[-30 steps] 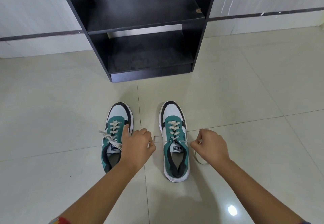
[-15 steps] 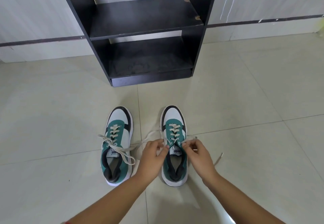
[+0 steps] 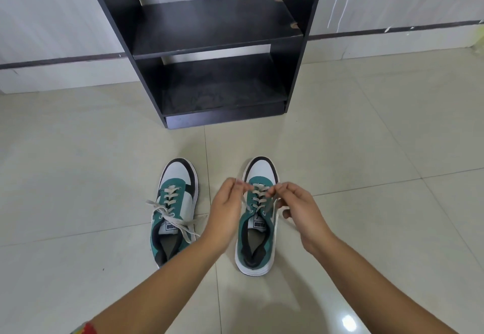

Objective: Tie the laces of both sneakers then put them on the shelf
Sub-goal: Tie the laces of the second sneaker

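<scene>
Two green, white and black sneakers stand side by side on the tiled floor, toes toward the shelf. The left sneaker (image 3: 174, 213) has loose cream laces spilling to both sides. Over the right sneaker (image 3: 258, 231), my left hand (image 3: 226, 216) and my right hand (image 3: 296, 210) each pinch an end of its lace (image 3: 259, 193), lifted above the eyelets. The black shelf (image 3: 217, 35) stands straight ahead against the wall, its two boards bare.
Glossy cream floor tiles (image 3: 366, 150) stretch all around the shoes. The pale wall (image 3: 52, 19) with a dark stripe runs behind the shelf. A lamp's reflection shines on the floor near my right forearm.
My hands first pulled the right sneaker's lace ends apart, then came together over the tongue, and have now lifted with the ends toward the toe side. The left sneaker stays put.
</scene>
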`<move>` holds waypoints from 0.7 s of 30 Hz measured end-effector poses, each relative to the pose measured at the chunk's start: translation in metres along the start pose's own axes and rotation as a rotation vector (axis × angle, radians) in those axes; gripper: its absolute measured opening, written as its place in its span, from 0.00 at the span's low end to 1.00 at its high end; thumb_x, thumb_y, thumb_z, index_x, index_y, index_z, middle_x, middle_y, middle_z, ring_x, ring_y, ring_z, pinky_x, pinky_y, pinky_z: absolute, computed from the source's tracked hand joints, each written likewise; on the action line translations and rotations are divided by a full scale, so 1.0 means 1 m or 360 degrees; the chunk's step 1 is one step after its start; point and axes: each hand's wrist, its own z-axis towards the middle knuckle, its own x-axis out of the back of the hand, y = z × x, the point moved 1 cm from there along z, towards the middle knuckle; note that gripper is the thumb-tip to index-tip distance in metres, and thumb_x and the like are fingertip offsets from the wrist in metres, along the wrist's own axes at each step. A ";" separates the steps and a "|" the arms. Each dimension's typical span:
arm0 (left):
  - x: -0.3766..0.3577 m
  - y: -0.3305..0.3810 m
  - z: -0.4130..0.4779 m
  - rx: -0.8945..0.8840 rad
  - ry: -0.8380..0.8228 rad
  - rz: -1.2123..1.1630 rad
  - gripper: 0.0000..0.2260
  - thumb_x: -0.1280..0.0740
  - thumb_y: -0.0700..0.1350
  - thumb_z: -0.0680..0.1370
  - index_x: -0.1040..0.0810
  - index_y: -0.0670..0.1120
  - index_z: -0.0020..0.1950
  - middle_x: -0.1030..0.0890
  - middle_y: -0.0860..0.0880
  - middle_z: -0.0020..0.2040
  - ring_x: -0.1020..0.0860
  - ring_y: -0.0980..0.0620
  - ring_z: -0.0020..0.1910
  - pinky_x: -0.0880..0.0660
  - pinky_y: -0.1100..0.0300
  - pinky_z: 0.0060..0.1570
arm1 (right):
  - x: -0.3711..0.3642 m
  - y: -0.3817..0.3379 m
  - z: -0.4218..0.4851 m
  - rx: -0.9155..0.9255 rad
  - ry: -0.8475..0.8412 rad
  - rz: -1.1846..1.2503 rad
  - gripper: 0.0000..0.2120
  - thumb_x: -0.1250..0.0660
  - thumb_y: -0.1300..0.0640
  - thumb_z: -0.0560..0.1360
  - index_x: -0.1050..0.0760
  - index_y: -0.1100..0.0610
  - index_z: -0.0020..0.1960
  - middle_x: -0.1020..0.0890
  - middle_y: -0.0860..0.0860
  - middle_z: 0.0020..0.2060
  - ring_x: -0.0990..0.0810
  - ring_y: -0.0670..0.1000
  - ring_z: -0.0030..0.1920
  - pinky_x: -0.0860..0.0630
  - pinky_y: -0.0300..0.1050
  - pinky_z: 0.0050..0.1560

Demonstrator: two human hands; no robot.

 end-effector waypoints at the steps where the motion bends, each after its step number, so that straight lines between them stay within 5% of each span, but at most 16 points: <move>1: 0.003 0.012 0.004 -0.0083 0.0000 0.0001 0.12 0.46 0.43 0.81 0.27 0.46 0.42 0.20 0.50 0.45 0.23 0.62 0.45 0.31 0.76 0.45 | 0.000 -0.009 0.001 0.0038 -0.0021 -0.0011 0.12 0.41 0.58 0.79 0.23 0.53 0.39 0.18 0.46 0.37 0.28 0.44 0.33 0.34 0.37 0.34; 5: 0.010 0.055 0.023 -0.0246 0.0050 0.0012 0.12 0.46 0.43 0.81 0.26 0.45 0.43 0.19 0.50 0.46 0.23 0.57 0.47 0.33 0.81 0.40 | 0.003 -0.050 0.009 0.0187 -0.0054 -0.0025 0.11 0.42 0.58 0.80 0.23 0.55 0.44 0.19 0.46 0.36 0.29 0.44 0.31 0.34 0.35 0.31; 8: 0.012 0.068 0.031 -0.0287 -0.0044 -0.0034 0.10 0.45 0.45 0.81 0.25 0.46 0.55 0.19 0.52 0.54 0.24 0.59 0.53 0.33 0.75 0.48 | 0.004 -0.065 0.019 0.0314 -0.0091 -0.0032 0.10 0.42 0.60 0.79 0.22 0.53 0.53 0.18 0.47 0.40 0.27 0.45 0.34 0.32 0.35 0.32; 12: 0.010 0.034 0.032 0.0229 0.0001 0.0046 0.24 0.41 0.55 0.79 0.41 0.51 0.73 0.33 0.50 0.71 0.33 0.52 0.68 0.39 0.59 0.64 | 0.007 -0.040 0.034 -0.0063 -0.0007 -0.0221 0.21 0.37 0.53 0.77 0.35 0.51 0.69 0.21 0.50 0.55 0.22 0.48 0.41 0.29 0.39 0.38; 14: 0.007 0.004 0.023 0.0584 -0.0006 0.0110 0.26 0.38 0.55 0.77 0.39 0.47 0.72 0.32 0.45 0.71 0.32 0.45 0.67 0.35 0.50 0.65 | 0.010 -0.011 0.036 -0.0327 0.0013 -0.0383 0.20 0.36 0.51 0.76 0.32 0.55 0.65 0.20 0.54 0.55 0.22 0.50 0.43 0.29 0.42 0.39; 16: 0.002 -0.019 0.013 0.0732 -0.0090 0.0119 0.22 0.36 0.54 0.76 0.33 0.45 0.65 0.25 0.44 0.62 0.26 0.46 0.58 0.28 0.52 0.54 | 0.008 0.016 0.032 -0.0391 0.0031 -0.0550 0.14 0.34 0.47 0.74 0.26 0.56 0.54 0.19 0.54 0.50 0.23 0.49 0.41 0.30 0.42 0.38; 19: -0.004 -0.031 0.007 0.0673 -0.0053 0.0146 0.13 0.33 0.50 0.76 0.27 0.43 0.54 0.22 0.48 0.48 0.24 0.54 0.44 0.31 0.60 0.37 | 0.007 0.036 0.026 -0.0204 0.0180 -0.0798 0.18 0.29 0.42 0.69 0.28 0.55 0.46 0.20 0.48 0.42 0.23 0.46 0.40 0.30 0.42 0.37; 21: -0.005 -0.034 0.010 0.0554 -0.0006 0.0236 0.08 0.32 0.46 0.75 0.27 0.43 0.48 0.21 0.46 0.45 0.24 0.54 0.41 0.30 0.61 0.37 | 0.009 0.039 0.024 -0.0138 0.0302 -0.0979 0.21 0.29 0.39 0.67 0.29 0.54 0.46 0.22 0.47 0.39 0.23 0.46 0.38 0.31 0.42 0.35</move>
